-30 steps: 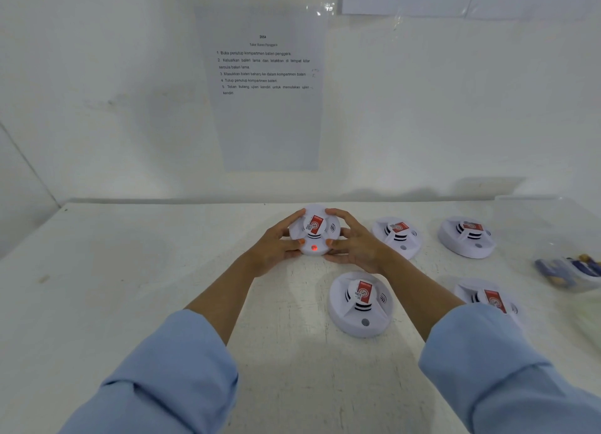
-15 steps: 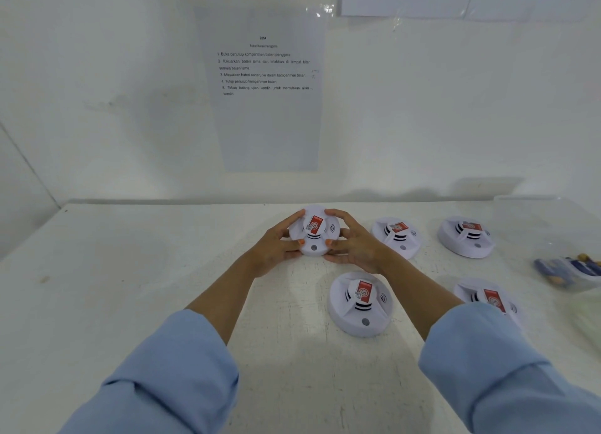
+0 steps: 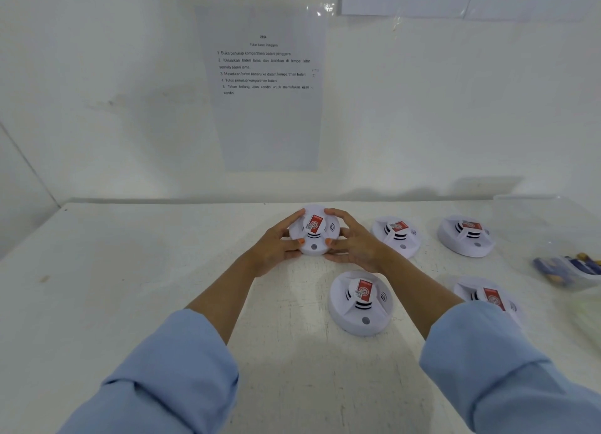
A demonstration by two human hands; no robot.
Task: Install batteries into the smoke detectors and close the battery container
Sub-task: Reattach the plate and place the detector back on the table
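A white round smoke detector (image 3: 314, 235) with a red label sits face up near the back of the white table (image 3: 130, 287). My left hand (image 3: 276, 243) grips its left side and my right hand (image 3: 353, 243) grips its right side, thumbs on its front rim. Its round front button is grey and unlit. Several more white detectors lie face up: one in front (image 3: 361, 302), one to the right (image 3: 397, 235), one at far right (image 3: 465, 235) and one (image 3: 487, 298) partly hidden by my right sleeve.
A clear plastic tray (image 3: 572, 271) with blue batteries stands at the table's right edge. A clear container (image 3: 546, 219) is behind it. An instruction sheet (image 3: 265, 88) hangs on the wall behind the table.
The red light on the held detector's front button, lit a second ago, has gone out. Both hands stay on the detector in the same place.
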